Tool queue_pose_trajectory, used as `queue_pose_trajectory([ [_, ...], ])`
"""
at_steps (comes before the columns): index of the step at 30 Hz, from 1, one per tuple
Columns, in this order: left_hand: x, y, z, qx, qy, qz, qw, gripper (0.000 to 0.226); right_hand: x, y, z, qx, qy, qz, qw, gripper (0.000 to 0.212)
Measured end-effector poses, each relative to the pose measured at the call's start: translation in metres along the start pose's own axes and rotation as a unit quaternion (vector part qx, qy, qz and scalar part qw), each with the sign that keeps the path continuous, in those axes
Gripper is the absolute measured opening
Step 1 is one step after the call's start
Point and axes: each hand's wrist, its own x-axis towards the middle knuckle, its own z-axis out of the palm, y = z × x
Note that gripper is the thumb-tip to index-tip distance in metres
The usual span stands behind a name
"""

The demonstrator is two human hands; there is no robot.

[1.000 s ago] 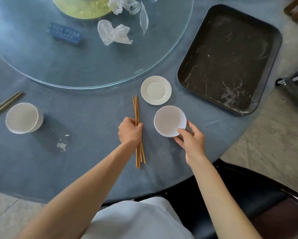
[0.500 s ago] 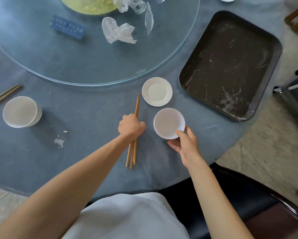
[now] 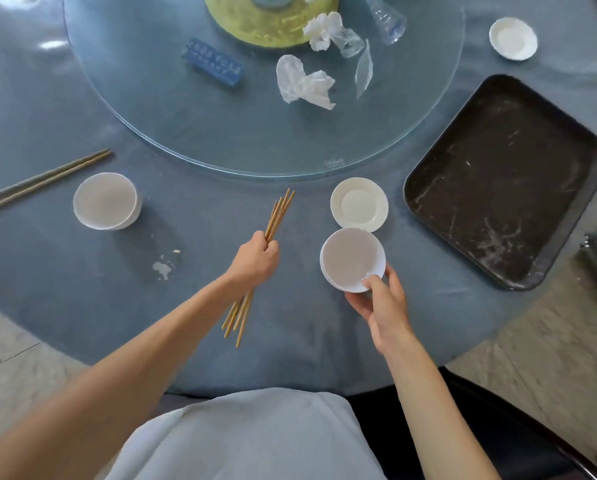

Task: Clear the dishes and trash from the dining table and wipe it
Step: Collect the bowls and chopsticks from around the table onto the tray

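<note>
left hand [image 3: 255, 259]: grip closed around a bundle of wooden chopsticks [image 3: 279, 216], tips fanning up and away, butt ends trailing below the wrist
right hand [image 3: 382, 304]: grip pinching the near rim of a white bowl [image 3: 350, 259], thumb inside the rim, fingers underneath
white bowl: tilted toward the camera, seemingly stacked in a second bowl, its far edge overlapping the small saucer [image 3: 358, 205]
small saucer: flat on the blue-covered surface [image 3: 65, 278], between the glass turntable [image 3: 172, 109] and the held bowl
black tray [image 3: 504, 181]: right of the saucer, on the surface's edge, streaked with pale marks
second bowl [image 3: 106, 200]: left, well apart from the hands, with a darker pair of chopsticks [image 3: 44, 180] beyond it
spill [image 3: 162, 270]: small whitish patch on the cloth near the left bowl
turntable: carries crumpled tissues [image 3: 302, 81], a blue box [image 3: 214, 62], a clear plastic bottle [image 3: 387, 20] and a yellow-green mat [image 3: 255, 26]
far dish [image 3: 512, 38]: white, beyond the tray
</note>
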Motion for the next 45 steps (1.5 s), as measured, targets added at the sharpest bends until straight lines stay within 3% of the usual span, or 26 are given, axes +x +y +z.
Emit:
queue_pose_trajectory([
  [5, -0.001, -0.037, -0.072, -0.100, 0.044, 0.001, 0.994, 0.015, -0.021, -0.003, 0.056, -0.060, -0.070, -0.026, 0.995, 0.047],
  [9, -0.005, -0.067, -0.139, -0.206, 0.021, 0.012, 0.978, 0.019, -0.039, 0.004, 0.115, -0.096, -0.109, -0.035, 0.989, 0.047],
  [17, 0.017, -0.134, -0.277, -0.277, 0.023, 0.037, 0.960, 0.011, -0.078, 0.035, 0.250, -0.122, -0.131, -0.021, 0.984, 0.046],
  [21, 0.046, -0.175, -0.330, -0.199, 0.053, 0.037, 0.978, 0.012, -0.091, 0.053, 0.309, -0.127, -0.130, -0.017, 0.983, 0.045],
  [24, 0.070, -0.194, -0.361, -0.040, 0.094, 0.071, 0.992, 0.009, -0.096, 0.063, 0.346, -0.123, -0.128, -0.019, 0.984, 0.046],
  [28, 0.101, -0.208, -0.393, 0.091, 0.097, 0.106, 0.985, 0.015, -0.095, 0.075, 0.386, -0.124, -0.102, -0.022, 0.987, 0.049],
  [31, 0.126, -0.215, -0.407, 0.160, 0.081, 0.152, 0.972, 0.004, -0.095, 0.083, 0.405, -0.133, -0.062, -0.022, 0.989, 0.049],
  [39, 0.163, -0.229, -0.403, 0.196, 0.071, 0.199, 0.957, 0.017, -0.094, 0.092, 0.426, -0.122, -0.025, 0.012, 0.992, 0.042],
  [45, 0.169, -0.235, -0.394, 0.187, 0.054, 0.198, 0.961, 0.023, -0.088, 0.103, 0.426, -0.113, -0.018, 0.011, 0.993, 0.054],
])
